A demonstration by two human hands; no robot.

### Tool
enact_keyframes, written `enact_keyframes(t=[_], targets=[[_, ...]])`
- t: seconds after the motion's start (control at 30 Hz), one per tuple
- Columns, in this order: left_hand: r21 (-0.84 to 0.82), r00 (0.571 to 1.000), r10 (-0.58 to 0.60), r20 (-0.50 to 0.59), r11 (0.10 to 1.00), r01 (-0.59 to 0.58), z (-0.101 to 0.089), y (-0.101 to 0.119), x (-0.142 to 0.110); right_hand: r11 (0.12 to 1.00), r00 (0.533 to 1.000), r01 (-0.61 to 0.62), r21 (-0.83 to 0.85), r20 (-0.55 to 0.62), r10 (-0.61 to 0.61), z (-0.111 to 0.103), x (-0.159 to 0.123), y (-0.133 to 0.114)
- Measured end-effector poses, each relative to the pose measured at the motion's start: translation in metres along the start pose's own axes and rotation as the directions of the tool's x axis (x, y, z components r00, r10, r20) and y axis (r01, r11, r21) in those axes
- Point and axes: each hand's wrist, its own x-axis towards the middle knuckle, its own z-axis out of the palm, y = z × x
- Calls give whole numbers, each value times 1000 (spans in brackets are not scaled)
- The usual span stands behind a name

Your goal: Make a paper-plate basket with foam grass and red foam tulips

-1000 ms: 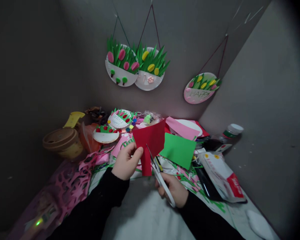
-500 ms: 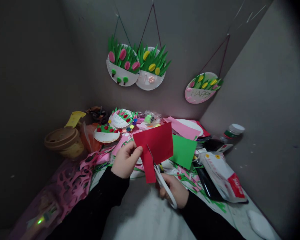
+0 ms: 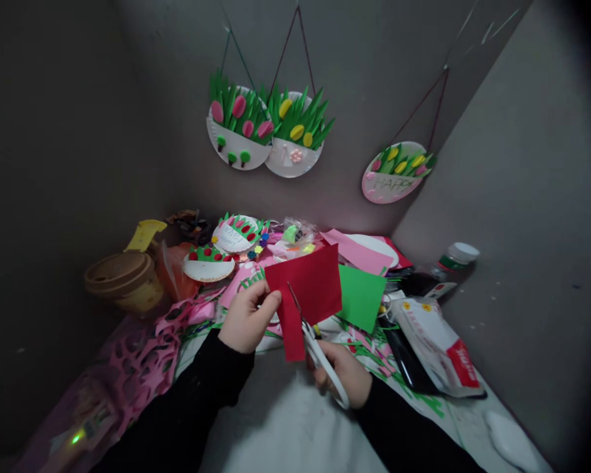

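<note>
A sheet of red paper (image 3: 315,286) is held up over the table, pinched along its left edge between the thumb and fingers of my left hand (image 3: 249,315). My right hand (image 3: 342,374) grips white-handled scissors (image 3: 328,368), fingers in the loops. The blades lie on the red paper, pointing up and left. A cut runs up from the bottom edge, so a narrow strip hangs on the left, still joined at the top. Behind the red sheet, to its right, lies a piece of green paper (image 3: 362,299).
Pink paper offcuts (image 3: 150,355) cover the left side, beside a lidded brown tub (image 3: 123,279). Paper-plate flower crafts (image 3: 209,266) lie at the back; others (image 3: 295,154) hang on the wall. At right are a white and red pouch (image 3: 436,341) and a white-capped jar (image 3: 458,256).
Both hands, the paper and the scissors hold nearly the same position. The whole view has shifted very slightly to the left.
</note>
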Motion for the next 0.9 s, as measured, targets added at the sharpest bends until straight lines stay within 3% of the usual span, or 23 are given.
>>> enact_keyframes(t=[0.13, 0.33, 0.67, 0.9], targets=[[5, 1000, -3, -6, 1000, 3, -1, -1, 2, 999, 999, -43, 15, -2, 43, 0, 0, -1], [-7, 995, -8, -98, 1000, 7, -3, -3, 2, 996, 997, -78, 51, 5, 77, 1, 0, -2], [98, 999, 19, -43, 995, -14, -5, -2, 2, 997, 998, -69, 31, 8, 69, 0, 1, 3], [33, 998, 11, -70, 999, -9, -2, 0, -1, 998, 998, -57, 7, -7, 57, 0, 2, 2]])
